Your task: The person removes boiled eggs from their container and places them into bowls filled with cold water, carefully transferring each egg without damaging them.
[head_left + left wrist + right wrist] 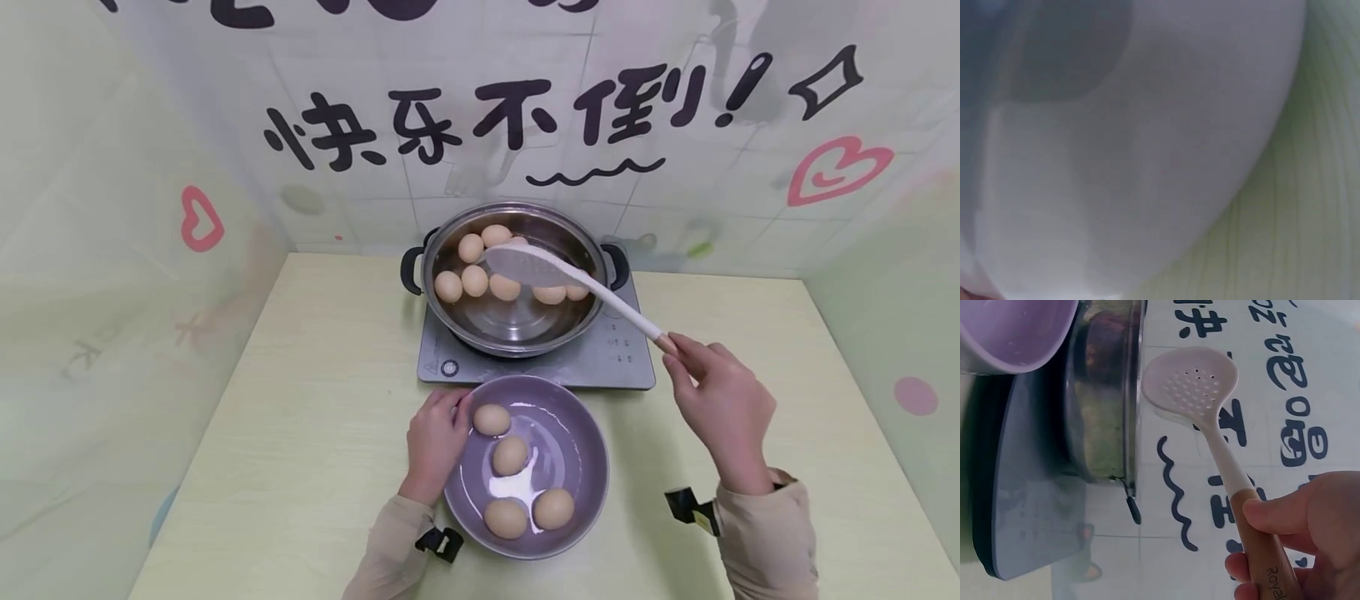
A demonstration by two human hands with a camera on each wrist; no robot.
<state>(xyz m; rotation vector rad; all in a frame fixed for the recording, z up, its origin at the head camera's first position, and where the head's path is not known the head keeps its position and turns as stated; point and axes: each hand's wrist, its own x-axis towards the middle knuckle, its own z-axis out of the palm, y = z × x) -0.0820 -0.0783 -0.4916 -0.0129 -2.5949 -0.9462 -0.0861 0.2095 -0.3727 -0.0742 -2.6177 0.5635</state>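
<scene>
Skimmer (525,265) clamped in the right hand (723,408), left hand's (437,437) fingers gripping the purple bowl (579,467), I see pale counter (322,400), lettered wall (705,187).

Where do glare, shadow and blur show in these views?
Head: mostly clear, white glare inside the bowl, soft shadow on the table to its right; left wrist: dim, close-up, badly blurred; right wrist: spoon fairly clear, reflections muddying the wall of the pot.
</scene>
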